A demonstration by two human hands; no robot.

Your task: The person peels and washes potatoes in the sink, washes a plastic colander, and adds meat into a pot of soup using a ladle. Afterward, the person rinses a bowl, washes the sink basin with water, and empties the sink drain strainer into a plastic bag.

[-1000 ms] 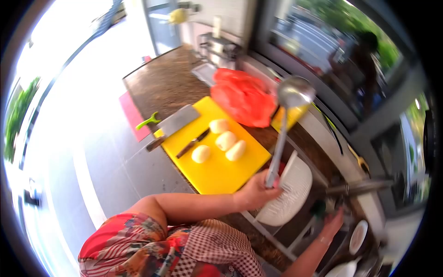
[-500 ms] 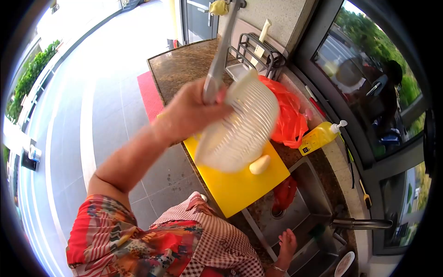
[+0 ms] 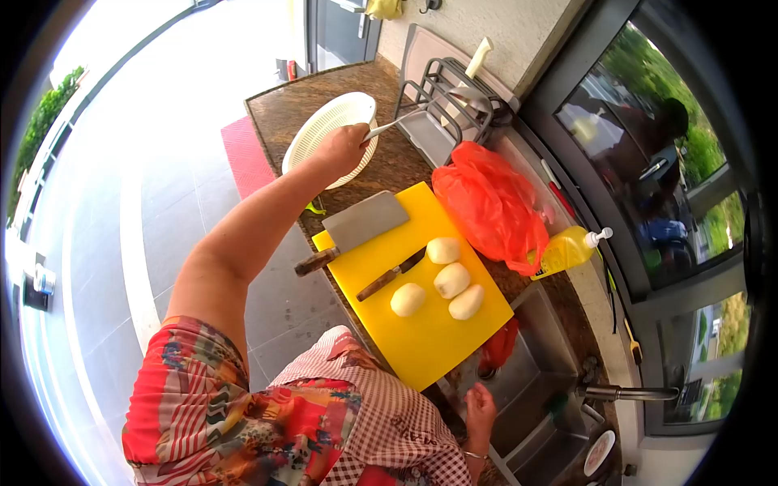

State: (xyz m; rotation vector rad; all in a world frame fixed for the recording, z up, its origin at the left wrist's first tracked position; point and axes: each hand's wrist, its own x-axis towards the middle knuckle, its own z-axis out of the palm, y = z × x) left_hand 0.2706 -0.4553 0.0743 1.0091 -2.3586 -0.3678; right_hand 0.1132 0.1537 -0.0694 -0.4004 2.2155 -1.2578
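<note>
Aloft over the corner of a stone counter [image 3: 279, 105], the left hand [image 3: 344, 151] of a person at an outdoor sink [image 3: 531, 360] closes its fingers around the handle of a ladle [image 3: 389, 126], directly above the rim of a white basket [image 3: 316, 134]. Whether those fingers also pinch the rim cannot be told. The basket sits tilted near the counter's outer edge, beyond the cleaver [image 3: 366, 220] on the yellow board [image 3: 405, 348], while the ladle's bowl hangs at the wire rack [image 3: 442, 93]. Slotted and seemingly plastic, the basket looks light and slightly springy, likely to flex or slide if pushed from one side; its rolled rim offers the surest hold, with thumb outside and fingers within. The ladle, apparently metal, looks stiff and hard to damage, heavier toward its bowl and apt to swivel in a wet palm, so a firm wrap midway along the handle should steady it better than a grasp at the end. Near the sink's edge, the right hand [image 3: 480, 409] is bent loosely at the fingers, with nothing visible in its grasp; how far they close cannot be told. Four pale potatoes [image 3: 451, 280] lie on the board between the hands.
</note>
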